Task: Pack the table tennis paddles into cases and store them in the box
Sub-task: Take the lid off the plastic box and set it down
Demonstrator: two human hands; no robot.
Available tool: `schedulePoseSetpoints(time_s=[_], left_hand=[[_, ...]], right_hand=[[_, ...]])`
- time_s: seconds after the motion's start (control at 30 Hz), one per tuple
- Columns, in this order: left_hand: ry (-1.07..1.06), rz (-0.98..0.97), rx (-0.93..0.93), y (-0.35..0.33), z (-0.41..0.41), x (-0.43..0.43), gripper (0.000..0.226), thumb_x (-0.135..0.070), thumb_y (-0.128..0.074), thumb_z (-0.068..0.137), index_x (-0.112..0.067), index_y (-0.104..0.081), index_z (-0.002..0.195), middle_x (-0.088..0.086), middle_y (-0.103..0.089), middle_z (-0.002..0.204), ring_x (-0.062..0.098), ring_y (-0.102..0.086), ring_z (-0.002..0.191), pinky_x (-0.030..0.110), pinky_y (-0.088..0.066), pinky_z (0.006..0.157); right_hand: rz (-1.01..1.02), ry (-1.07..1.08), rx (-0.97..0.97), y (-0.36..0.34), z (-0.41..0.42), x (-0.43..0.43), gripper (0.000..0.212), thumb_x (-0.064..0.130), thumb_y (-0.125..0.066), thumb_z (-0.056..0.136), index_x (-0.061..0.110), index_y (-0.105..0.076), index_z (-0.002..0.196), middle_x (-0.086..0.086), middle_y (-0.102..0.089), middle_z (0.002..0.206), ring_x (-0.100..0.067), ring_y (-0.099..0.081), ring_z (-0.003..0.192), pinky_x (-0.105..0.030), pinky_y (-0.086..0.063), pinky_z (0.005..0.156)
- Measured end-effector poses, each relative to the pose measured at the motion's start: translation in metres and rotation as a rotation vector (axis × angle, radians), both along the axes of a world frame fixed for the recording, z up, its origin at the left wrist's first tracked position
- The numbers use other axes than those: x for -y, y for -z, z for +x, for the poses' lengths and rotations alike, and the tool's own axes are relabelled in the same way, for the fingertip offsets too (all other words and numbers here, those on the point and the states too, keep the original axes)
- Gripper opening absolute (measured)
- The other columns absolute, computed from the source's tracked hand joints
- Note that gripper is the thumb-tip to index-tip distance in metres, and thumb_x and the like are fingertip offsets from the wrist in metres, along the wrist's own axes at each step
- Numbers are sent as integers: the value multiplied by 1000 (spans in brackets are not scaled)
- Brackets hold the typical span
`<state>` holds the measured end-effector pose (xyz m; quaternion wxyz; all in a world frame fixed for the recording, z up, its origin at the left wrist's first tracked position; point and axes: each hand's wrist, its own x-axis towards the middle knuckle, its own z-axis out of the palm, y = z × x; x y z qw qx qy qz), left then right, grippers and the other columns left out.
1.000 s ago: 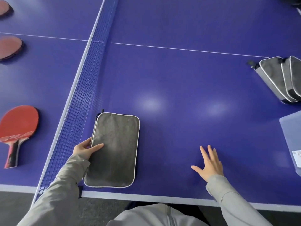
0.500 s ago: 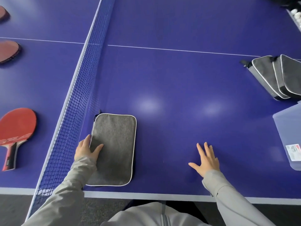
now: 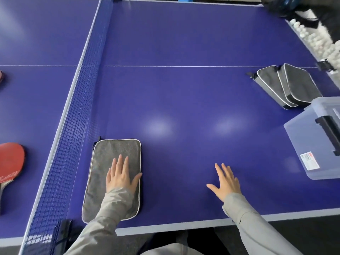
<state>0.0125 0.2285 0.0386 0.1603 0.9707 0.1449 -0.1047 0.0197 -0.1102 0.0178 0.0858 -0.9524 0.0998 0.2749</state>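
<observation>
Head view: left hand (image 3: 120,178) lies flat, fingers spread, palm down on the grey paddle case (image 3: 112,178); no grip closed, just pressing. Right hand (image 3: 225,183) open too, flat on the bare blue surface (image 3: 184,100), holding nothing. Vs. 1 s ago: left hand was at the case's net-side edge, now moved onto its middle; case sits square by the net (image 3: 73,126). Prob. means this case is zipped & ready to go to the clear box (image 3: 312,140) at right, near two more cases (image 3: 287,87). Red paddle (image 3: 11,161) waits across the net, unpacked.
</observation>
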Motion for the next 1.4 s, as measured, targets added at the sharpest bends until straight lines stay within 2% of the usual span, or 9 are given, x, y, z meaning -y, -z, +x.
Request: schedulePoseSetpoints(time_s=[0.17, 0.43, 0.63, 0.8, 0.87, 1.13, 1.23, 1.4], left_hand=[[192, 2, 43, -10, 21, 61, 77, -56, -47, 89, -19, -17, 150, 0, -9, 159, 18, -2, 147, 34, -8, 117], [599, 143, 53, -44, 61, 216, 70, -60, -24, 93, -23, -10, 150, -3, 0, 160, 17, 8, 146, 37, 3, 118], [708, 104, 110, -76, 60, 356, 67, -59, -23, 94, -23, -12, 150, -4, -5, 159, 15, 3, 146, 37, 0, 119], [733, 0, 181, -100, 49, 470, 65, -57, -29, 94, -23, -18, 149, -4, -15, 158, 14, -5, 146, 36, -8, 118], [731, -31, 188, -105, 45, 503, 65, -57, -29, 94, -22, -19, 149, -3, -17, 158, 15, -7, 146, 36, -10, 117], [649, -60, 165, -113, 60, 573, 68, -59, -27, 94, -20, -18, 149, 0, -17, 157, 18, -8, 146, 39, -14, 117], [593, -59, 161, -108, 78, 587, 70, -59, -28, 93, -18, -16, 149, 1, -13, 158, 18, -5, 146, 39, -13, 117], [389, -222, 173, -86, 110, 605, 75, -59, -36, 91, -15, -16, 149, 1, -15, 158, 19, -11, 145, 41, -18, 115]], right_hand=[[13, 26, 97, -21, 1, 23, 79, 51, -48, 91, 27, -3, 151, 0, 0, 160, -21, 4, 147, -46, -15, 117], [-45, 76, 267, -66, -12, 113, 70, 50, -38, 96, 25, -3, 151, 0, -5, 160, -19, 2, 147, -45, -16, 116], [-66, 82, 455, -112, -39, 213, 64, 47, -37, 97, 24, -11, 150, 0, -15, 158, -18, -5, 147, -42, -17, 117], [-83, 126, 581, -146, -76, 311, 59, 41, -46, 95, 21, -25, 146, -3, -34, 147, -23, -26, 140, -41, -32, 108], [-106, 155, 594, -151, -92, 349, 58, 39, -48, 95, 19, -27, 145, -4, -38, 144, -23, -30, 137, -40, -33, 107], [-147, 310, 544, -156, -113, 469, 61, 41, -46, 96, 14, -26, 146, -8, -37, 148, -25, -24, 142, -43, -32, 109], [-162, 318, 527, -156, -98, 506, 61, 41, -45, 96, 14, -25, 147, -8, -36, 148, -25, -25, 142, -42, -32, 108], [-161, 302, 534, -157, -45, 565, 60, 39, -48, 95, 14, -25, 146, -9, -40, 144, -24, -34, 135, -41, -39, 103]])
